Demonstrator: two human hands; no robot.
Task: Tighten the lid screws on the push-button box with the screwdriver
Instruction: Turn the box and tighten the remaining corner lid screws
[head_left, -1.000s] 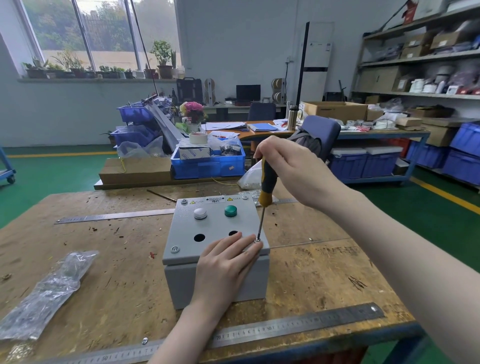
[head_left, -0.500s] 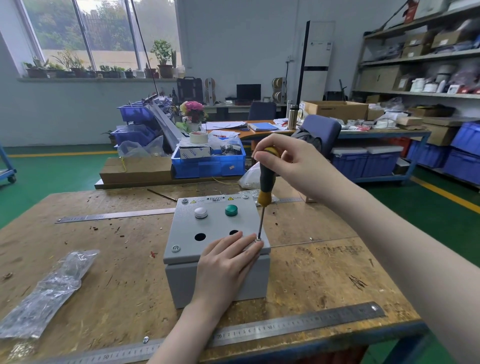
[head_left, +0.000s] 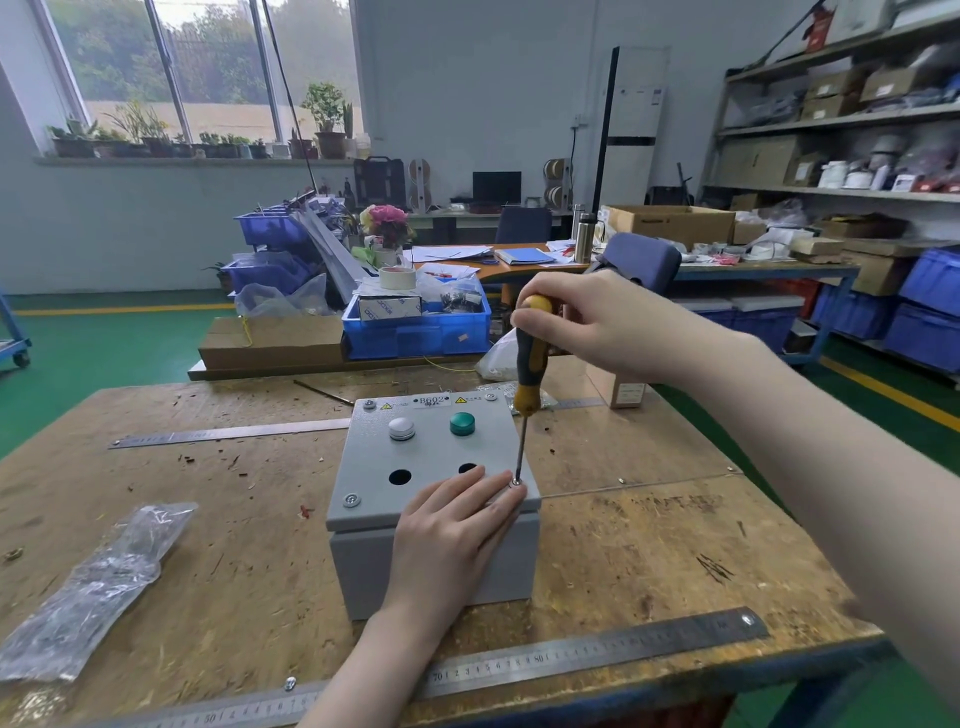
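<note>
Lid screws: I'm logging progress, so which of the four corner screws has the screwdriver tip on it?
The near-right corner screw, beside the left hand fingertips. The screwdriver, held by the right hand, stands on it; the other three are bare.

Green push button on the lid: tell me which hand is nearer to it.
Left. The left hand rests flat on the lid just in front of the green button; the right hand grips the screwdriver handle above it.

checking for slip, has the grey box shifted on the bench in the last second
No. The push-button box keeps the same spot between the far ruler and near ruler.
</note>
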